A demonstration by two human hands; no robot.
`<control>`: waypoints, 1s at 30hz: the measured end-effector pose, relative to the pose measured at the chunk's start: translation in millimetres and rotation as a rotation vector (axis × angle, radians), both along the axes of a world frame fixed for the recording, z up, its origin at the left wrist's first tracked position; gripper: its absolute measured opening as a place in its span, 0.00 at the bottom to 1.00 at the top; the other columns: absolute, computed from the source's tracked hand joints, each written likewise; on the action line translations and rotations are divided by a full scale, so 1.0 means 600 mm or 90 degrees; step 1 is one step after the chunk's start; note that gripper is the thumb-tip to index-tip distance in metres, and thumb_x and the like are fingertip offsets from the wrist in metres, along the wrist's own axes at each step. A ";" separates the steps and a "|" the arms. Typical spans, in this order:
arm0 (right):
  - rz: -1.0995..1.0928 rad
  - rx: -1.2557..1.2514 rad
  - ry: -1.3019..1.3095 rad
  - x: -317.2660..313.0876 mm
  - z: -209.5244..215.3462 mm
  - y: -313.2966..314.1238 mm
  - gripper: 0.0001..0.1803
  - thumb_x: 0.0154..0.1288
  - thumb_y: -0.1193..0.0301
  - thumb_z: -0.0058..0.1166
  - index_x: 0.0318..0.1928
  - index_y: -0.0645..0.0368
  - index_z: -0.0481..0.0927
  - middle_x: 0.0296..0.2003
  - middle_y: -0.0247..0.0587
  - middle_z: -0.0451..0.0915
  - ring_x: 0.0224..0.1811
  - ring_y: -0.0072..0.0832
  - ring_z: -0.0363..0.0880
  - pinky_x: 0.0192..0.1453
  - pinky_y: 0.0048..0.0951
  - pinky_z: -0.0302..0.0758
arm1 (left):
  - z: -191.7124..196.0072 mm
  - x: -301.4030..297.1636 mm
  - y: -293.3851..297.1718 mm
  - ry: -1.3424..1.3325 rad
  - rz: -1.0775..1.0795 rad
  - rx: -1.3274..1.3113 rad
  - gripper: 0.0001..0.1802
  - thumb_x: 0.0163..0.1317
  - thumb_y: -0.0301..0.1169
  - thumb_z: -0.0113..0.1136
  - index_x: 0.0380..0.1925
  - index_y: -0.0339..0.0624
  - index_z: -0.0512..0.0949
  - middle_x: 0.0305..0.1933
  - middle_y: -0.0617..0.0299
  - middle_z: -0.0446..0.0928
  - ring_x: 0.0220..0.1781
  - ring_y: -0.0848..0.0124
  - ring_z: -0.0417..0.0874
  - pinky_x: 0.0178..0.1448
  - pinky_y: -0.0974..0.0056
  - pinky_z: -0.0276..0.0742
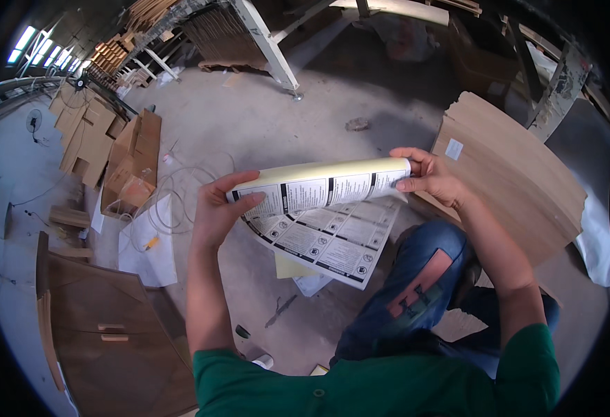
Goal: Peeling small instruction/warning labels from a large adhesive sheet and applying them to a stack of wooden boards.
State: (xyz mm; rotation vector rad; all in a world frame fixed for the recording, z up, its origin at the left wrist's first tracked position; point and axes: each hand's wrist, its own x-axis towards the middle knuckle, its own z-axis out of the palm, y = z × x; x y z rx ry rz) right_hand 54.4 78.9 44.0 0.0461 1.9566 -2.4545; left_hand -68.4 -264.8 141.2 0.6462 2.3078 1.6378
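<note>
Between my two hands stretches a sheet of printed labels (326, 191), its upper part curled over so that a pale yellow backing shows along the top. My left hand (225, 201) pinches the left end, thumb in front and fingers behind. At the right end, my right hand (430, 179) grips the sheet between thumb and fingers. Below the curl, more printed label sheet (336, 247) fans down toward my bent knee. A yellow paper piece (290, 267) and a white one (312, 284) show beneath it.
A wood-grain panel (506, 174) lies at the right. Brown cabinet doors (103, 306) stand at the lower left. An open cardboard box (135, 160), a loose cable (173, 201) and a white sheet with a yellow-orange item (152, 242) are at the left. A metal table leg (267, 45) rises ahead.
</note>
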 end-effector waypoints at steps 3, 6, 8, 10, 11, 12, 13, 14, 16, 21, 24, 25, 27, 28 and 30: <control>-0.146 0.508 0.118 0.016 0.030 -0.030 0.36 0.45 0.66 0.70 0.57 0.59 0.70 0.52 0.45 0.74 0.58 0.34 0.68 0.63 0.38 0.64 | -0.001 0.026 0.021 0.031 -0.021 -0.027 0.17 0.49 0.18 0.66 0.42 0.35 0.80 0.39 0.61 0.81 0.39 0.77 0.79 0.45 0.72 0.75; -0.192 0.807 0.460 0.007 0.071 -0.095 0.37 0.45 0.57 0.66 0.55 0.60 0.72 0.55 0.50 0.69 0.63 0.44 0.59 0.65 0.47 0.58 | -0.007 0.048 0.050 0.029 -0.040 -0.039 0.17 0.50 0.19 0.66 0.42 0.35 0.80 0.38 0.61 0.81 0.38 0.78 0.79 0.43 0.73 0.76; -0.158 0.811 0.525 -0.002 0.077 -0.138 0.32 0.46 0.60 0.66 0.52 0.59 0.74 0.55 0.45 0.71 0.62 0.44 0.62 0.65 0.48 0.59 | -0.004 0.058 0.070 0.035 -0.069 -0.035 0.16 0.51 0.21 0.67 0.42 0.35 0.80 0.37 0.62 0.81 0.37 0.79 0.79 0.42 0.74 0.76; -0.184 0.803 0.557 -0.012 0.061 -0.145 0.25 0.50 0.61 0.63 0.48 0.60 0.77 0.48 0.43 0.76 0.57 0.42 0.67 0.62 0.46 0.61 | -0.003 0.070 0.089 0.046 -0.079 -0.039 0.15 0.51 0.21 0.66 0.41 0.35 0.80 0.36 0.63 0.81 0.36 0.80 0.79 0.41 0.74 0.75; -0.183 0.744 0.535 -0.012 0.056 -0.144 0.22 0.51 0.62 0.62 0.45 0.60 0.79 0.45 0.42 0.77 0.53 0.40 0.69 0.60 0.44 0.62 | -0.002 0.073 0.097 0.055 -0.081 -0.041 0.14 0.52 0.22 0.66 0.41 0.35 0.80 0.36 0.64 0.81 0.35 0.80 0.79 0.40 0.75 0.75; -0.176 0.681 0.513 -0.012 0.050 -0.144 0.19 0.52 0.63 0.62 0.42 0.61 0.80 0.41 0.41 0.79 0.50 0.39 0.71 0.58 0.42 0.63 | -0.001 0.077 0.104 0.054 -0.083 -0.045 0.14 0.52 0.22 0.66 0.41 0.35 0.80 0.36 0.64 0.81 0.35 0.80 0.79 0.40 0.75 0.75; -0.197 0.659 0.521 -0.012 0.045 -0.138 0.15 0.53 0.64 0.62 0.38 0.61 0.81 0.35 0.40 0.80 0.46 0.37 0.72 0.55 0.38 0.64 | -0.001 0.081 0.110 0.080 -0.094 -0.069 0.13 0.53 0.22 0.66 0.40 0.35 0.80 0.34 0.64 0.81 0.35 0.81 0.78 0.38 0.75 0.74; -0.200 0.657 0.518 -0.013 0.043 -0.133 0.15 0.53 0.64 0.62 0.38 0.61 0.81 0.35 0.40 0.80 0.46 0.37 0.72 0.55 0.38 0.64 | 0.000 0.083 0.114 0.105 -0.105 -0.092 0.13 0.53 0.23 0.66 0.40 0.35 0.80 0.33 0.65 0.81 0.34 0.81 0.78 0.37 0.76 0.73; -0.143 0.592 0.487 -0.012 0.043 -0.125 0.12 0.55 0.63 0.60 0.35 0.58 0.82 0.30 0.37 0.79 0.45 0.34 0.72 0.57 0.36 0.62 | 0.009 0.082 0.121 0.116 -0.118 -0.117 0.11 0.54 0.24 0.65 0.39 0.35 0.81 0.32 0.65 0.80 0.33 0.81 0.77 0.36 0.76 0.73; -0.111 0.582 0.487 -0.019 0.057 -0.110 0.10 0.57 0.62 0.58 0.30 0.56 0.82 0.26 0.36 0.78 0.43 0.32 0.71 0.57 0.36 0.61 | 0.047 0.067 0.124 0.177 -0.188 -0.212 0.08 0.57 0.27 0.63 0.35 0.36 0.81 0.28 0.66 0.80 0.31 0.83 0.76 0.34 0.75 0.71; -0.065 0.586 0.452 -0.026 0.055 -0.096 0.11 0.55 0.63 0.62 0.28 0.58 0.83 0.26 0.36 0.79 0.40 0.32 0.73 0.52 0.35 0.65 | 0.056 0.036 0.110 0.165 -0.207 -0.220 0.07 0.59 0.28 0.62 0.32 0.35 0.81 0.28 0.67 0.80 0.30 0.83 0.75 0.34 0.75 0.70; -0.057 0.576 0.423 -0.027 0.039 -0.082 0.11 0.56 0.62 0.60 0.29 0.57 0.83 0.27 0.37 0.80 0.39 0.34 0.73 0.53 0.37 0.64 | 0.057 0.021 0.103 0.166 -0.197 -0.235 0.07 0.59 0.28 0.62 0.32 0.34 0.81 0.28 0.67 0.80 0.30 0.83 0.75 0.35 0.75 0.70; -0.034 0.539 0.326 -0.026 -0.003 -0.047 0.13 0.58 0.60 0.58 0.30 0.56 0.84 0.27 0.39 0.81 0.38 0.37 0.74 0.55 0.40 0.65 | 0.056 -0.006 0.091 0.127 -0.165 -0.240 0.07 0.59 0.27 0.61 0.30 0.33 0.81 0.27 0.67 0.80 0.30 0.82 0.75 0.36 0.75 0.70; -0.020 0.514 0.257 -0.019 -0.024 -0.024 0.14 0.58 0.59 0.58 0.31 0.57 0.85 0.27 0.41 0.82 0.38 0.39 0.75 0.54 0.41 0.65 | 0.050 -0.014 0.091 0.130 -0.163 -0.237 0.07 0.59 0.27 0.61 0.30 0.33 0.81 0.27 0.67 0.80 0.30 0.82 0.75 0.36 0.75 0.70; -0.052 0.690 0.230 -0.004 -0.061 0.009 0.12 0.57 0.64 0.57 0.27 0.60 0.84 0.24 0.41 0.81 0.36 0.40 0.75 0.54 0.40 0.65 | 0.031 -0.030 0.086 0.134 -0.134 -0.235 0.07 0.59 0.28 0.61 0.31 0.34 0.82 0.26 0.65 0.80 0.28 0.82 0.75 0.32 0.74 0.70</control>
